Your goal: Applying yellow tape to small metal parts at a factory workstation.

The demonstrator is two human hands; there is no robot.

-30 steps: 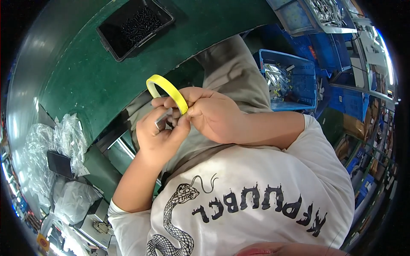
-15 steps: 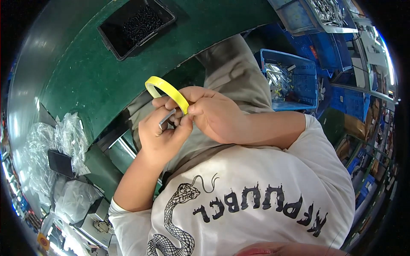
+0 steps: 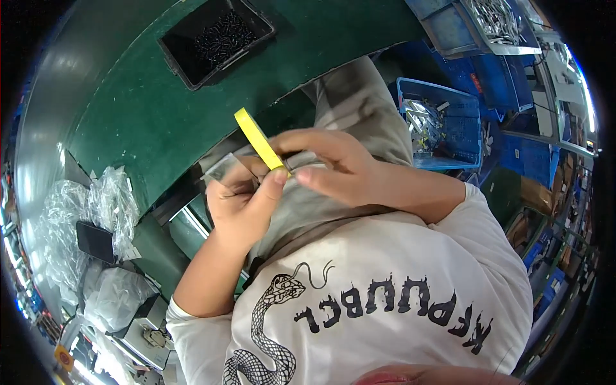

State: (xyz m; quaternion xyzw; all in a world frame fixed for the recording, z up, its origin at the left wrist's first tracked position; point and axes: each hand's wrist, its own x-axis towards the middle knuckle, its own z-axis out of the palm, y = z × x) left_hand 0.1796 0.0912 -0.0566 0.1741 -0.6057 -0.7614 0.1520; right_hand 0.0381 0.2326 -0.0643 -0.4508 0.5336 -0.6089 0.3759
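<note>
Yellow tape roll [image 3: 258, 140] held by the tabletop's [image 3: 147, 144] near edge, over the lap.
Left hand [image 3: 239, 204]: fingers pinched on the roll, a blurred grey piece [image 3: 221, 167] jutting out; right hand [image 3: 343, 168]: fingers parted beside it, contact unclear. Green surface stretches from that edge to a black bin [image 3: 179, 48] of small black parts [image 3: 224, 37]; a blue crate [image 3: 459, 122] beyond holds metal pieces [image 3: 423, 125].
</note>
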